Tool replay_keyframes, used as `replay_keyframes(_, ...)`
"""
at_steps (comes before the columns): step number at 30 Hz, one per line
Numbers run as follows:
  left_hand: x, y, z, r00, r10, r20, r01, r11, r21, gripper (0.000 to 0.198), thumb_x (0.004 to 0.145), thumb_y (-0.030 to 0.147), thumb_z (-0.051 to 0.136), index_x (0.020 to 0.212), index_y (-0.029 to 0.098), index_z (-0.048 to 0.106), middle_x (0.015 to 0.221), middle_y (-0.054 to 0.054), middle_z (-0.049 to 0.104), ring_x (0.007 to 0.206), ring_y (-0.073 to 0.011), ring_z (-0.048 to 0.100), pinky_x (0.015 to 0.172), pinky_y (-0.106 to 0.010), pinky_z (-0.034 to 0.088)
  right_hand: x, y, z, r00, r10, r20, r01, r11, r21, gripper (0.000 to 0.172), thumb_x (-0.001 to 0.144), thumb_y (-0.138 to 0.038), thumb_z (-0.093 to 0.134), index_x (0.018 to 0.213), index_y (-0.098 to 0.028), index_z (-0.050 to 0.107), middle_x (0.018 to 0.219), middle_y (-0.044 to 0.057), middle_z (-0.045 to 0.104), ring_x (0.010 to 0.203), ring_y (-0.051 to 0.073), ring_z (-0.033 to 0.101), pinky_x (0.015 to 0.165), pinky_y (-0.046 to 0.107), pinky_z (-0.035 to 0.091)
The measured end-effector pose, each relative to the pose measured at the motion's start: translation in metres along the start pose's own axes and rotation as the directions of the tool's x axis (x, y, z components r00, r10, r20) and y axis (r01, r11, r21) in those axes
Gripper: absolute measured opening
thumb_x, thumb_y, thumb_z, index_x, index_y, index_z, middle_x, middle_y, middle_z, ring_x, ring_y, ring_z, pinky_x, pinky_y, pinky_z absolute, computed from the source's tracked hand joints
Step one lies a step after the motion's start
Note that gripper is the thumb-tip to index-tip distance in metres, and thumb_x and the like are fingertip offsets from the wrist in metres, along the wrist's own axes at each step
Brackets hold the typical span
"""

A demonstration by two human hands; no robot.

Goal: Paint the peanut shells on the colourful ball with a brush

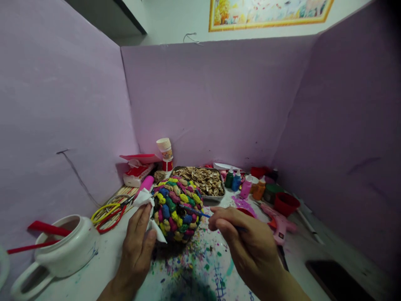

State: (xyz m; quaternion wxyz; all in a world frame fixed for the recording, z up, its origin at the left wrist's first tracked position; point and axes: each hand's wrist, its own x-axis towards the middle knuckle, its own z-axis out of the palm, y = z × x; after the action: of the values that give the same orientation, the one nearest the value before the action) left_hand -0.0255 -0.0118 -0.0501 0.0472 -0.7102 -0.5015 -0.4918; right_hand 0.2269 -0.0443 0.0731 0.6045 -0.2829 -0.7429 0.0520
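Observation:
A round object covered in painted peanut shells stands on the table, coloured yellow, blue, green, pink and plain tan. My left hand presses a white tissue against its left side, fingers together. From the right, my right hand pinches a thin paintbrush with a blue handle. The brush tip reaches a dark gap among the shells on the front of the round object. Whether the tip touches the surface is hard to tell.
Behind lies a metal tray of peanut shells. Paint bottles, a red cup and a pink glue gun stand right. At left are scissors, a white pot and stacked paper cups. A dark phone-like slab lies front right.

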Motion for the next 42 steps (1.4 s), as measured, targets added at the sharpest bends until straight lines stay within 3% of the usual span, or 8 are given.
replay_keyframes(5,0.0006,0.0010,0.0012,0.996,-0.082,-0.025,0.081,0.996,-0.041,0.055,0.096,0.027,0.041,0.151,0.030,0.034,0.156,-0.005,0.037,0.145,-0.0257,0.031,0.119,-0.050,0.028,-0.0016,0.0001,-0.0025,1.000,0.022,0.017,-0.021,1.000,-0.020,0.026,0.098,-0.023,0.049,0.076,-0.019,0.063,0.063,0.001,0.068,0.058,0.013,0.068,0.054,0.021,0.055)
replay_keyframes(14,0.0016,-0.0001,0.0008,0.995,-0.090,-0.038,0.087,0.994,-0.059,0.055,0.095,0.028,0.042,0.150,0.030,0.035,0.156,-0.004,0.038,0.146,-0.0257,0.030,0.119,-0.049,0.029,-0.0004,0.0037,-0.0057,0.999,0.037,-0.012,-0.037,0.999,-0.038,0.024,0.095,-0.019,0.048,0.075,-0.021,0.061,0.062,0.000,0.065,0.057,0.012,0.066,0.054,0.022,0.055)
replay_keyframes(26,0.0032,0.0066,0.0010,0.989,-0.139,-0.046,0.136,0.988,-0.070,0.053,0.096,0.029,0.042,0.149,0.033,0.037,0.156,0.000,0.038,0.145,-0.0244,0.031,0.119,-0.045,0.029,-0.0033,0.0072,0.0020,1.000,-0.009,0.023,0.007,0.997,0.081,0.020,0.097,-0.021,0.050,0.083,-0.019,0.065,0.067,0.001,0.068,0.065,0.014,0.068,0.076,0.031,0.061)
replay_keyframes(42,0.0057,0.0071,0.0009,0.984,-0.165,-0.064,0.157,0.982,-0.105,0.050,0.097,0.032,0.042,0.147,0.028,0.042,0.154,-0.003,0.043,0.145,-0.0226,0.032,0.120,-0.042,0.026,-0.0012,0.0089,-0.0046,1.000,0.001,0.027,-0.002,0.998,0.069,0.021,0.096,-0.017,0.050,0.078,-0.018,0.061,0.062,-0.001,0.060,0.057,0.011,0.061,0.068,0.027,0.059)
